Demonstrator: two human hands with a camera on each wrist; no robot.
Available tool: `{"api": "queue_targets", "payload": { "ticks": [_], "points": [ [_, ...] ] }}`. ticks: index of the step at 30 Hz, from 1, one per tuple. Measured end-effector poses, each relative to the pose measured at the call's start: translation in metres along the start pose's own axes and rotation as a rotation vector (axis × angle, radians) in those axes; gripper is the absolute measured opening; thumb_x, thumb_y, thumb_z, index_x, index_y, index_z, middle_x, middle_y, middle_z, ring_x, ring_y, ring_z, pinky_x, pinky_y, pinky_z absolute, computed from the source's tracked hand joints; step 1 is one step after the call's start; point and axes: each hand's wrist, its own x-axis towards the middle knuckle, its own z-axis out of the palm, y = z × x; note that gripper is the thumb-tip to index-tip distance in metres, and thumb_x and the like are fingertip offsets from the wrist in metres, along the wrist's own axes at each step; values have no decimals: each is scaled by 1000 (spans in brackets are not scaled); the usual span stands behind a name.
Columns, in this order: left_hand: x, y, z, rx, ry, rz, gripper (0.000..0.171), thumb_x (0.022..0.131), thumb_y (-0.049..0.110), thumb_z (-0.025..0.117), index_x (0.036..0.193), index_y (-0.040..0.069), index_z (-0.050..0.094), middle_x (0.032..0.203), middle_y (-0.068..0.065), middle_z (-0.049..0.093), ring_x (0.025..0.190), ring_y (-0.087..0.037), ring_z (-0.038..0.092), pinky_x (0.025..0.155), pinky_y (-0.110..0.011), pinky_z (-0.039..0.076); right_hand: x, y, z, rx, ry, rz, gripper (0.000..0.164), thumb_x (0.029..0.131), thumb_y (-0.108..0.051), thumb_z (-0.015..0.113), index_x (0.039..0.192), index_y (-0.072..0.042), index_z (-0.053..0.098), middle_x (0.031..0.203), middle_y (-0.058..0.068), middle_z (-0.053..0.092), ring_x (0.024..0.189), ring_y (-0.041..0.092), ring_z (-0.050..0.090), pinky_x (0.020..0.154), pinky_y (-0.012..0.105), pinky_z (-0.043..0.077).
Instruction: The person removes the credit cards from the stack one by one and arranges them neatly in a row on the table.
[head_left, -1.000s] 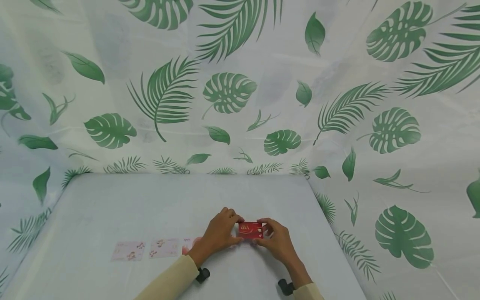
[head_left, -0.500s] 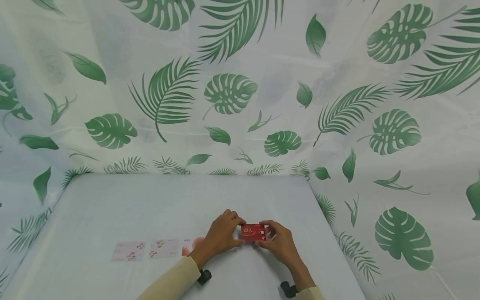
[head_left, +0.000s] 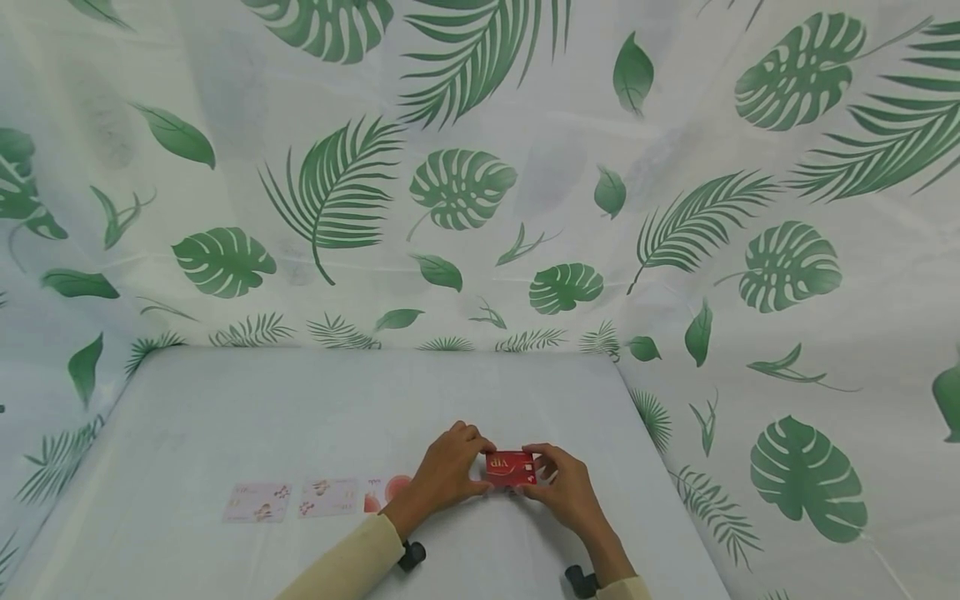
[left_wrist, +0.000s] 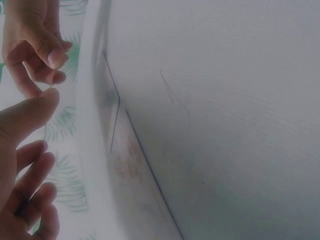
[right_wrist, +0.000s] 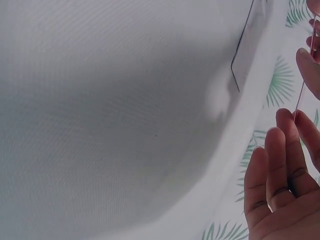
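A red VIP card (head_left: 512, 468) is held up over the table in the head view, its printed face toward me. My left hand (head_left: 446, 471) pinches its left end between thumb and fingers. The right hand (head_left: 566, 492) grips the opposite end the same way. Edge-on, the card (right_wrist: 300, 97) shows as a thin line in the right wrist view, where the other fingers of the right hand (right_wrist: 282, 185) spread loosely. In the left wrist view both hands meet along the card, and the left hand (left_wrist: 25, 160) has its lower fingers bent.
Two pale pink cards, one farther left (head_left: 257, 502) and one nearer (head_left: 328, 497), lie in a row on the white table (head_left: 300, 408). A pink-and-white card (head_left: 386, 492) continues the row, partly hidden by the left wrist. A leaf-printed curtain (head_left: 465, 275) encloses the table.
Both hands have shifted slightly right and toward me with the red card between them. Its tilt has changed a little. The cards on the table stay put.
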Motion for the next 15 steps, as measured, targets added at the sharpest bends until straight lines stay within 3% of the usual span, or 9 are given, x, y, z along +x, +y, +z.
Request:
{"api": "queue_targets", "payload": {
  "ticks": [15],
  "points": [
    [1,7,2,-6,2,34,51,77,40,96,120,20,78,108,5,71,96,-9,56,81,-21,51,-5,6,-7,-1,11,4,64,75,-12,97,132,-29,72,103,-4,72,90,14,62,73,24,50]
  ]
}}
